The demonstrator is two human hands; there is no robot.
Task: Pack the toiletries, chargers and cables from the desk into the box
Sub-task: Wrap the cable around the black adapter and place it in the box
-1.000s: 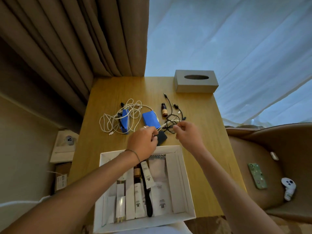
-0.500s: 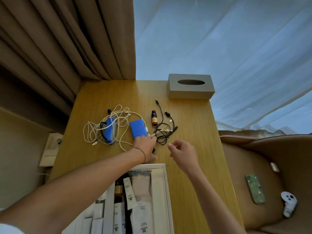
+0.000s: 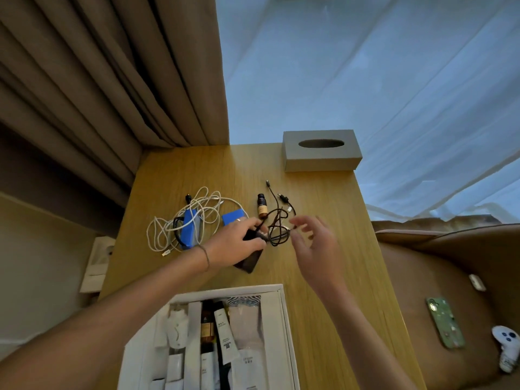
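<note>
On the wooden desk (image 3: 323,249) my left hand (image 3: 236,243) grips a black charger (image 3: 250,261) where the dark tangled cable (image 3: 277,229) joins it. My right hand (image 3: 315,243) hovers just right of that cable with fingers spread, holding nothing. A small brown bottle (image 3: 262,205) stands beyond the cable. Left of it lie a blue power bank (image 3: 233,216), a second blue block (image 3: 188,229) and a long white cable (image 3: 174,229) in loose loops. The white box (image 3: 284,319) at the desk's near edge holds several tubes, sachets and a bottle.
A grey tissue box (image 3: 320,150) sits at the desk's far edge. Brown curtains (image 3: 112,80) hang at the left, a sheer curtain at the right. A brown chair (image 3: 450,277) on the right carries a green phone (image 3: 444,322) and a white controller (image 3: 509,350).
The view has tilted up and the box has slid lower in frame. My left hand has closed on the black charger and my right hand has opened and reached toward the dark cable.
</note>
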